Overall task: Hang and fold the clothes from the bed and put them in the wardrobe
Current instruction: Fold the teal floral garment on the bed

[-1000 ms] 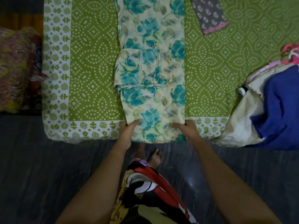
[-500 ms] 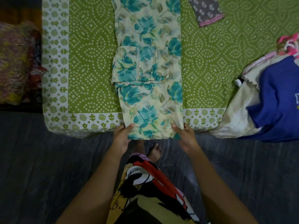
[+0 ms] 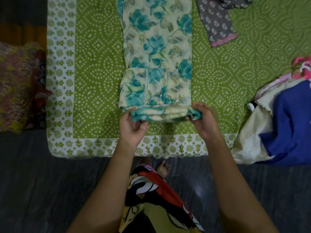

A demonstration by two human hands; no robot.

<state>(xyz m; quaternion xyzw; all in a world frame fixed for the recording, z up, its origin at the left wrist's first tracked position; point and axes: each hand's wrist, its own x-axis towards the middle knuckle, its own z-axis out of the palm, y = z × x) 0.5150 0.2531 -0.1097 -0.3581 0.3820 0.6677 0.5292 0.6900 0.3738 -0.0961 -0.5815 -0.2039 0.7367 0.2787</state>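
dim, soft light; edges bowed, hands slightly blurred.

Upper parts of floral garment (image 3: 156, 39) and grey garment (image 3: 217, 22) beyond the top edge

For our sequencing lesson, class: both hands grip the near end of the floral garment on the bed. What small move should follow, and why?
Probably carry that end forward and lay it over the folded-in sleeve. The left hand and right hand pinch the floral garment by its near end, lifted off the green bedsheet; the rest lies flat.
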